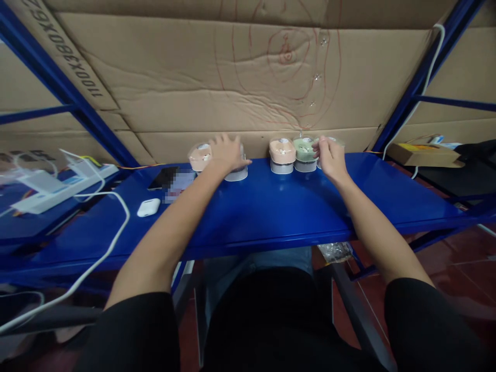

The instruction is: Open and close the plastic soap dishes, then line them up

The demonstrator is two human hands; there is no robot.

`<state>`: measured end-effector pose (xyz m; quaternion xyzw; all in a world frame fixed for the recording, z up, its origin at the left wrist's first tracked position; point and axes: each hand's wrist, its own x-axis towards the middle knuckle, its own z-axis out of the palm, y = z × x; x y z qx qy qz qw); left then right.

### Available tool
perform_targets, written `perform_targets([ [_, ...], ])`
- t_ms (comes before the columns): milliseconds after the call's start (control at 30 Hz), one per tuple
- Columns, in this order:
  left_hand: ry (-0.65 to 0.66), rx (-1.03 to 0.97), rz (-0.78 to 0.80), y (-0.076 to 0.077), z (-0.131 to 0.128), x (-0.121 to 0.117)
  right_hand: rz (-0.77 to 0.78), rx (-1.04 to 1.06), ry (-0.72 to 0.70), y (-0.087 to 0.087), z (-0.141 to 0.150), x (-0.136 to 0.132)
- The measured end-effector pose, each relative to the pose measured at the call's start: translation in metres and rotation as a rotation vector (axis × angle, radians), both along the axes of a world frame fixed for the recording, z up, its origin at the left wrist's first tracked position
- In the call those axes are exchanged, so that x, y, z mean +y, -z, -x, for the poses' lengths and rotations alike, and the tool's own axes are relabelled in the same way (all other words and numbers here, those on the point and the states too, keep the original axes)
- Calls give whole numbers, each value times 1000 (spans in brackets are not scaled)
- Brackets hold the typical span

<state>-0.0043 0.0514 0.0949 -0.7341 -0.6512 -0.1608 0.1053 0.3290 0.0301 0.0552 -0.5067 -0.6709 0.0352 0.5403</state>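
My left hand (pixel 226 152) is open, fingers spread over a small tub with a pale grey base (pixel 237 175); its top is mostly hidden. Just left of it stands a peach-topped tub (pixel 200 156), partly behind my wrist. My right hand (pixel 332 157) has curled fingers at the right side of a green-topped tub (pixel 305 151). Another tub with a clear lid (pixel 336 141) is largely hidden behind that hand. What the fingers hold, if anything, cannot be made out. Left of the green-topped tub is a second peach-topped tub (pixel 282 152) on a grey base.
The tubs stand along the back of a blue shelf (pixel 271 206), against a cardboard wall (pixel 174 67). On the left lie a white earbud case (pixel 149 207), a dark flat object (pixel 163 178) and a power strip (pixel 64 188) with cables. An open cardboard box (pixel 424 155) sits at right.
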Motion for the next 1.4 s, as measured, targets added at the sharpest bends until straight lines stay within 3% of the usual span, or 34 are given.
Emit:
perform_targets([
  [100,-12,108,91,8,20,-5,12,-7,-10,1,-1,0],
  [200,53,149,42,18,22,-14,24,-9,-8,2,-2,3],
  [400,213,23,-42,30,18,-31,24,43,-15,3,-2,5],
  [533,404,-49,-131,38,30,-46,51,28,-50,-1,2,-2],
  [600,581,-79,-140,46,36,-57,49,-25,-132,-3,8,-10],
  [700,867,-93,-82,63,38,-75,81,-204,-407,-1,24,-24],
  [800,1001,-118,-37,78,35,-86,188,-433,-674,8,44,-34],
  [967,993,-242,22,88,30,-86,206,-552,-748,27,66,-38],
  [1100,880,-397,148,91,31,-82,186,-522,-733,35,72,-39],
  [1267,818,-535,208,93,30,-82,199,-460,-694,26,62,-35],
  [1400,844,-425,185,90,30,-87,195,-380,-478,10,31,-25],
])
